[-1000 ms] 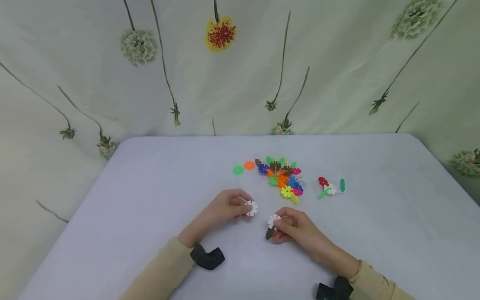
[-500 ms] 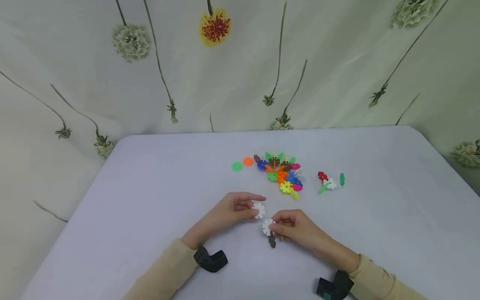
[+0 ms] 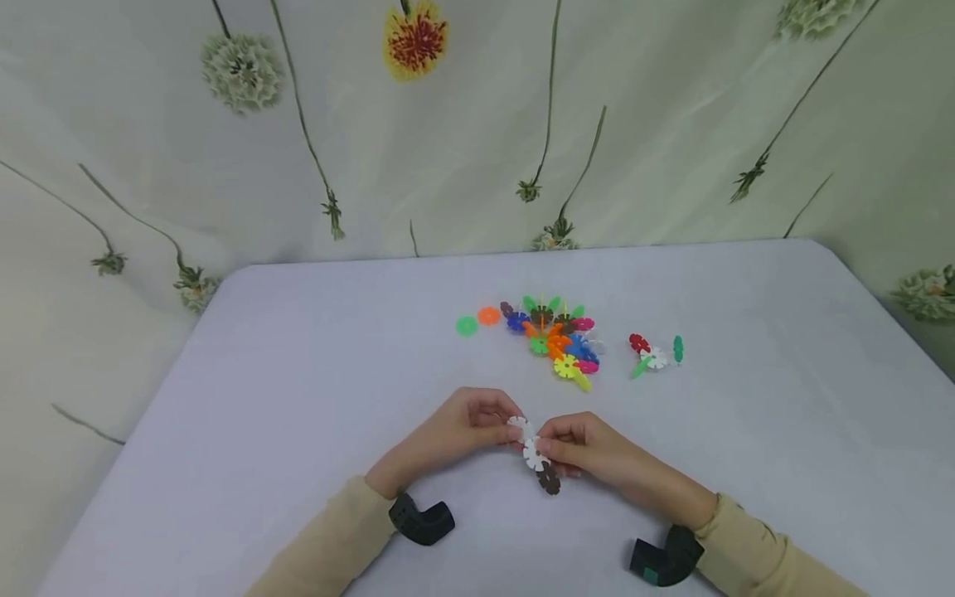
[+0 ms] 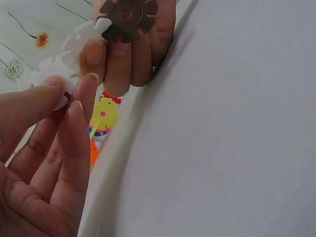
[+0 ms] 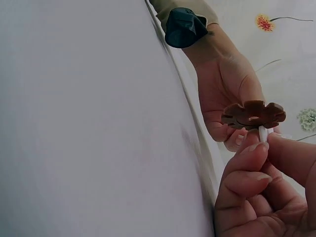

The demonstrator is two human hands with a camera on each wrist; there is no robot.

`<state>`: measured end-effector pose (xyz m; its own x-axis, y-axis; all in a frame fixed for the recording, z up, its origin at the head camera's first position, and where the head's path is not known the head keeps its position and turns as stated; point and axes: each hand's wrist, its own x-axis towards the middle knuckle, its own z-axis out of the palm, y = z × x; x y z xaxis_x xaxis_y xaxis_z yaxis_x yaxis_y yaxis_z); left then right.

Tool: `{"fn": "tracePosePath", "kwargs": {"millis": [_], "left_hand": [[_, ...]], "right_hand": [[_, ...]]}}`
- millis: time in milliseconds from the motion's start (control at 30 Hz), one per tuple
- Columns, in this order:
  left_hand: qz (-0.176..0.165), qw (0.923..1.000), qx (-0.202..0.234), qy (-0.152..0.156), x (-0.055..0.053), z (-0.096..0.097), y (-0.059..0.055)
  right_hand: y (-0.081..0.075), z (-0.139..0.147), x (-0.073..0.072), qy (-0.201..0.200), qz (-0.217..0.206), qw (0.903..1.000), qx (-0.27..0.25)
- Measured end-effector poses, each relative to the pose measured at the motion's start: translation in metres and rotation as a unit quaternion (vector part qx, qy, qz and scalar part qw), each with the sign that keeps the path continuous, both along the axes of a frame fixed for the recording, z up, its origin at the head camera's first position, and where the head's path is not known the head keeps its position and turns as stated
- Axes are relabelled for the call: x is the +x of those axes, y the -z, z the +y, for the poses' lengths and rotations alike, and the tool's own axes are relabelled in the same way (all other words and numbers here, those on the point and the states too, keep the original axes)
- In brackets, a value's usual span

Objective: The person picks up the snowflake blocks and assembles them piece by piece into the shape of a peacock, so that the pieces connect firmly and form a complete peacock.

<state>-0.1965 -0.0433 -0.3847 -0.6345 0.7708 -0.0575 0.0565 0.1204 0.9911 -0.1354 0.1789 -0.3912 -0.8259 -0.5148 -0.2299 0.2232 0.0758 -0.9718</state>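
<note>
In the head view my left hand (image 3: 473, 423) pinches a white notched plastic building disc (image 3: 518, 424) between thumb and fingers. Just beside it, my right hand (image 3: 593, 448) grips a second white disc (image 3: 533, 455), which has a brown notched disc (image 3: 550, 478) joined at its lower edge. The edges of the two white discs meet, so the three pieces line up slantwise. Seen from the left wrist, the brown disc (image 4: 116, 25) faces the camera beyond the white ones. In the right wrist view the brown disc (image 5: 247, 116) appears nearly edge-on, and fingers hide most of the white pieces.
Beyond the hands, a colourful cluster of joined discs (image 3: 564, 366) lies on the pale table (image 3: 298, 373). A loose green disc (image 3: 467, 326) and an orange disc (image 3: 488, 315) lie left of it. A smaller joined group (image 3: 655, 358) sits to the right. Behind hangs a flowered cloth (image 3: 656, 166).
My left hand has moved right with its white disc until it meets the white disc in my right hand. The brown disc has swung to face the head camera more, and the head view has tilted down.
</note>
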Motion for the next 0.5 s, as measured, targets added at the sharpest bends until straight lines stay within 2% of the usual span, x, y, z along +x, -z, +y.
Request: {"fn": "tracePosePath", "kwargs": {"millis": [200,500], "left_hand": [[0.004,0.9998,0.002,0.019,-0.0026,0.0061,0.0012],[0.038,0.9992,-0.013,-0.009,-0.001,0.0019,0.0027]], "right_hand": [[0.0015,0.0048,-0.0004,0.001,-0.002,1.0,-0.005],[0.0052,0.0,-0.0022,0.013,-0.004,0.9996,-0.023]]}}
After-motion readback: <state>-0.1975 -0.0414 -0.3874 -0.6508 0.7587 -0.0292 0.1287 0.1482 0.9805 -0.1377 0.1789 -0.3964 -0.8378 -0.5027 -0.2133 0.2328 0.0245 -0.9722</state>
